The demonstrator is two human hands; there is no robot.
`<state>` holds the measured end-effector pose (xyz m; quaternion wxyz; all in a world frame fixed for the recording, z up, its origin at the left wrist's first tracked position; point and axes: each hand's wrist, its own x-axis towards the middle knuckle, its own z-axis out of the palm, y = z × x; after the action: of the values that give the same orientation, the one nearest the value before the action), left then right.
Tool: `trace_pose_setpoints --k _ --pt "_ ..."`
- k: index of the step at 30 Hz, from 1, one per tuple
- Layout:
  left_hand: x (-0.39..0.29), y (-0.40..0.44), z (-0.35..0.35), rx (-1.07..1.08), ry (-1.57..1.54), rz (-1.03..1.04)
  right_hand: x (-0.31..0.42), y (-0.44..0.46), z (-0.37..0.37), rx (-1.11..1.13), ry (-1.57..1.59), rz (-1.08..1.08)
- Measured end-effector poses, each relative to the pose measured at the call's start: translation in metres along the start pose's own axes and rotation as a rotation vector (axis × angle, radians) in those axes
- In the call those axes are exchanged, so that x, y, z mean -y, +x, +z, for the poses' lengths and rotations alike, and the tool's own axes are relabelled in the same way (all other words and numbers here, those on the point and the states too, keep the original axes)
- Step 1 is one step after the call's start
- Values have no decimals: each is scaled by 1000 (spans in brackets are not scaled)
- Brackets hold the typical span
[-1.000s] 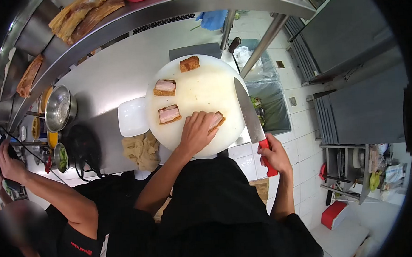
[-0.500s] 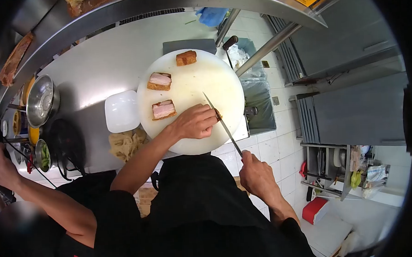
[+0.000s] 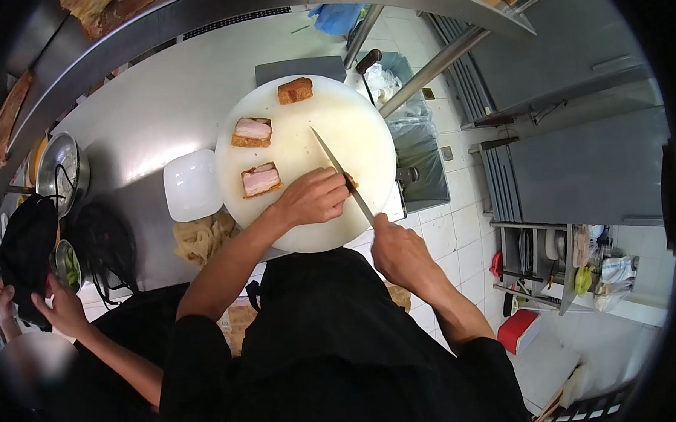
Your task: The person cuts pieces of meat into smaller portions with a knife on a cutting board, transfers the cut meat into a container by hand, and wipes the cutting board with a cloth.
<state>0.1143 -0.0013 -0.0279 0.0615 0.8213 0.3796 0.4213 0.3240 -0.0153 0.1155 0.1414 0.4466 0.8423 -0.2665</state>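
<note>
My left hand (image 3: 315, 197) is closed on a piece of roast pork (image 3: 352, 182) at the right of a round white cutting board (image 3: 349, 112). Only a browned edge of that piece shows; the fingers hide the rest. In my right hand (image 3: 401, 250) is the handle of a long knife (image 3: 339, 166). The blade lies slantwise beside my left fingertips, touching or very near the pork, its tip toward the board's middle. Along the board's left side are two pork chunks with pale meat showing, one upper (image 3: 252, 132) and one lower (image 3: 261, 180). A browned chunk (image 3: 295, 91) sits at the top.
A white square dish (image 3: 192, 186) and a crumpled tan cloth (image 3: 203, 238) lie left of the board. Beyond it is a grey block (image 3: 300, 69). A lined bin (image 3: 423, 162) stands right. At far left, a co-worker's hands hold a black cloth item (image 3: 29, 258) near metal bowls (image 3: 80, 173).
My right hand has moved up and left, pushing the knife forward past my left fingers. My left hand stays on the pork. The co-worker now holds up a black cloth item.
</note>
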Motion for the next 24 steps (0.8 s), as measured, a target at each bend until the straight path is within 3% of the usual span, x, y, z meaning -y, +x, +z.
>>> trace_pose_setpoints --k 4,10,15,20,24 --pt "0 -2 -1 43 49 22 0 -19 -11 164 -72 141" --pt "-2 -3 -1 -52 17 -80 -28 56 48 -184 142 -63" --pt "-9 -5 -14 -29 91 -98 -28 47 35 -142 190 -62" --pt "-60 -15 -79 -198 235 -180 -22 34 26 -177 140 -109" --pt "-95 -72 -116 -445 529 -423 -16 34 29 -152 111 -56"
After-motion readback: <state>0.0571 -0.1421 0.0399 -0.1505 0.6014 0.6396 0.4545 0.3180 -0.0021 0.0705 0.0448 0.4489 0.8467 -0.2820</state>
